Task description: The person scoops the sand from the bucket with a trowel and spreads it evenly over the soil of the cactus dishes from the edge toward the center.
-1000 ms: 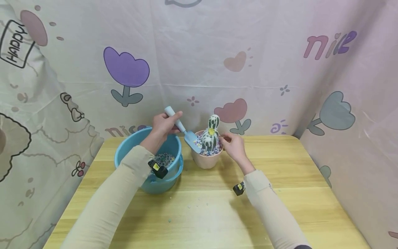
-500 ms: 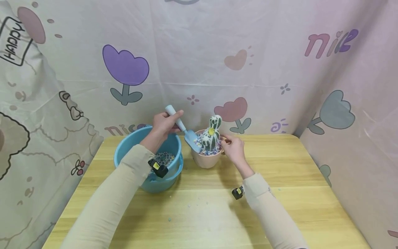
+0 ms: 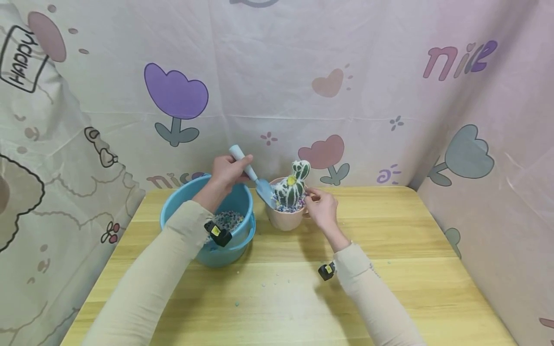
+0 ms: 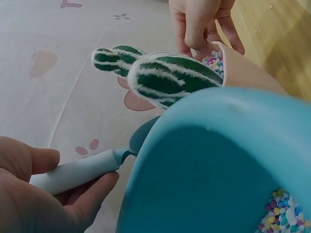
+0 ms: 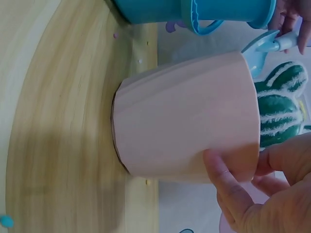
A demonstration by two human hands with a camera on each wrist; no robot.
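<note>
My left hand [image 3: 226, 172] grips the trowel [image 3: 252, 179] by its pale handle, fingers curled round it, thumb on top. The blade dips into the pink pot [image 3: 285, 218], just left of the cactus [image 3: 292, 185]. My right hand [image 3: 322, 207] holds the pot at its right rim: thumb pressed on the outer wall, fingers [image 5: 272, 160] hooked over the edge, touching the coloured pebbles [image 4: 213, 59]. The cactus stands in those pebbles and leans a little to the left. The pot sits on the table [image 3: 389, 250], just beside the blue bucket [image 3: 227, 252], which lies under my left wrist and holds more pebbles at its bottom. A few stray pebbles lie on the table in front of the bucket
</note>
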